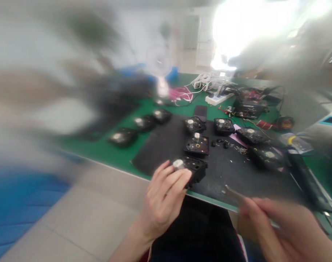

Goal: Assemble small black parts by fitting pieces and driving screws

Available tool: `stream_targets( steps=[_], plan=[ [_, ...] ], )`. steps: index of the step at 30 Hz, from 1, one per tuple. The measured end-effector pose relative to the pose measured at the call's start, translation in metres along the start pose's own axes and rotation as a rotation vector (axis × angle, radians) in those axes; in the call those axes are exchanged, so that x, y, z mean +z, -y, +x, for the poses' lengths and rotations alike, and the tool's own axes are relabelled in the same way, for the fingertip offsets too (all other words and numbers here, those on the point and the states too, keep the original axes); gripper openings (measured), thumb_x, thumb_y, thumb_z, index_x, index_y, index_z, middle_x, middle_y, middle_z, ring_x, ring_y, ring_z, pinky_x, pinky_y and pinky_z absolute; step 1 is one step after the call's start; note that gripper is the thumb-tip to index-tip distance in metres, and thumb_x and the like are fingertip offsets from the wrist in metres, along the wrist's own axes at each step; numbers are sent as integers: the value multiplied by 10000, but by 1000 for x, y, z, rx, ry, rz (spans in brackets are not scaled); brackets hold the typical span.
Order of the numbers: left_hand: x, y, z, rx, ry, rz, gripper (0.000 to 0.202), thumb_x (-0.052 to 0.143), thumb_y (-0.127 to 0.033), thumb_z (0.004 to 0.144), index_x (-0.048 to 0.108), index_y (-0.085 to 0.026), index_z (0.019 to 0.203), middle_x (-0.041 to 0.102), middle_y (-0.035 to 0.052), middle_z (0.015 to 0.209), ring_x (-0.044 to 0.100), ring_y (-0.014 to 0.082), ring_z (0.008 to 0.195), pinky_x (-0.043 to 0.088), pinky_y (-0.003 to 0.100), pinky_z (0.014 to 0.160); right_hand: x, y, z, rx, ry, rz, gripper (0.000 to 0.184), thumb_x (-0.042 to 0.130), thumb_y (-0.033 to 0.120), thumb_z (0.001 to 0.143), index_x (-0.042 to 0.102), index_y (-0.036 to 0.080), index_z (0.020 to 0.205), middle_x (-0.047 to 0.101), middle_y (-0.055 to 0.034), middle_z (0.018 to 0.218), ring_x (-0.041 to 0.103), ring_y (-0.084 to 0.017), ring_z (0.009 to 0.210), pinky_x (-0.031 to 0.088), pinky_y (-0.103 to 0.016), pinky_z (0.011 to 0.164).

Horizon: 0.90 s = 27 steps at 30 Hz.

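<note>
Left hand (164, 194) closed on one black housing (197, 171) with a white knob (178, 164), above the table (108, 154) edge; right hand (280, 222) pinching one slender metal tool (234, 192). Beyond the grip: eight similar housings (197, 145), three leftward. Far right: one transparent container (299, 144), contents blurred. Mat (215, 187) spans between the hands.

Strong backlight: bright patch (244, 31) upper right is clipped to white, with glare hazing its surroundings, while the black clothing (201, 229) below the bench edge drops to near-black. Usable detail sits mid-frame: left hand (164, 198), the black housing (198, 170) in it and the bare part of the dark mat (163, 140) are fairly clear, but right hand (287, 227) is soft and the white fan (159, 62) washed out. Heavy radial smear/stretch toward the edges, far left worst, shapes there unreadable.
</note>
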State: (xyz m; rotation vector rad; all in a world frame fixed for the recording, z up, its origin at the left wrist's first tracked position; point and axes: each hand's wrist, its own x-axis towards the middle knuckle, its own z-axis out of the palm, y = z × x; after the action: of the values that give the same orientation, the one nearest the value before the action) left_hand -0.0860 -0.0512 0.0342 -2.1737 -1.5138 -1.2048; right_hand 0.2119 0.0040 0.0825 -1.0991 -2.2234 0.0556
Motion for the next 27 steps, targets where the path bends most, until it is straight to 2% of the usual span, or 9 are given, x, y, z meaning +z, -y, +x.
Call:
stream_targets(
  steps=[2, 4, 8, 12, 16, 19, 21, 24, 27],
  plan=[
    [-12, 28, -4, -15, -41, 135, 686, 752, -27, 917, 554, -214, 1547, 706, 111, 1357, 632, 324, 1321, 473, 607, 1246, 8, -10, 1, 197, -30, -32, 399, 534, 639, 1054, 694, 273, 1069, 801, -46, 828, 793, -247, 697, 596, -311, 566],
    [-21, 62, -6, -42, -12, 281, 699, 764, -68, 928, 538, -263, 1560, 698, 93, 1390, 641, 326, 1309, 476, 601, 1239, 19, -22, 7, 294, -19, -34, 442, 496, 674, 1057, 679, 271, 1061, 802, -43, 861, 765, -229, 648, 543, -301, 525],
    [-27, 128, -1, -64, 76, 495, 568, 686, -129, 994, 555, -260, 1531, 694, 88, 1412, 637, 328, 1325, 435, 588, 1264, 44, -53, 13, 269, -4, -106, 396, 498, 602, 1074, 670, 246, 1055, 774, -41, 856, 683, -193, 571, 482, -304, 525],
    [-24, 153, 2, -91, 119, 511, 439, 629, -151, 1027, 603, -207, 1462, 691, 122, 1391, 633, 330, 1321, 418, 591, 1266, 68, -77, 2, 254, 30, -153, 255, 528, 453, 1080, 669, 242, 1065, 747, -50, 971, 718, -221, 810, 502, -324, 661],
    [-27, 142, -6, -113, 210, 503, 357, 615, -174, 1044, 625, -184, 1401, 683, 135, 1358, 610, 347, 1343, 413, 600, 1265, 80, -84, -8, 245, 49, -186, 190, 575, 413, 1064, 667, 249, 1045, 724, -40, 1002, 694, -238, 921, 490, -353, 759],
    [-34, 120, -1, -141, 262, 508, 348, 620, -217, 1053, 626, -196, 1400, 649, 151, 1408, 524, 400, 1447, 402, 640, 1253, 82, -83, -8, 228, 58, -209, 174, 578, 404, 1069, 663, 254, 1037, 725, -33, 1023, 674, -248, 995, 475, -360, 801],
    [-33, 100, 13, -179, 225, 463, 366, 653, -284, 1052, 621, -216, 1410, 616, 145, 1465, 464, 402, 1508, 368, 637, 1280, 82, -83, -7, 223, 60, -225, 168, 583, 398, 1070, 660, 254, 1032, 727, -31, 1025, 662, -249, 1008, 464, -361, 807],
    [-8, 66, 42, -310, 118, 239, 493, 720, -434, 1023, 576, -254, 1458, 608, 108, 1485, 562, 332, 1431, 442, 522, 1259, 83, -82, -5, 218, 57, -249, 164, 593, 390, 1067, 662, 246, 1029, 733, -38, 1033, 651, -259, 1023, 453, -368, 821],
    [44, 38, 69, -474, 162, 98, 952, 781, -702, 895, 393, -184, 1593, 530, 197, 1564, 559, 400, 1433, 492, 559, 1206, 83, -80, -4, 212, 49, -261, 175, 590, 386, 1071, 666, 234, 1031, 738, -54, 1047, 645, -271, 1036, 449, -376, 832]
  ],
)
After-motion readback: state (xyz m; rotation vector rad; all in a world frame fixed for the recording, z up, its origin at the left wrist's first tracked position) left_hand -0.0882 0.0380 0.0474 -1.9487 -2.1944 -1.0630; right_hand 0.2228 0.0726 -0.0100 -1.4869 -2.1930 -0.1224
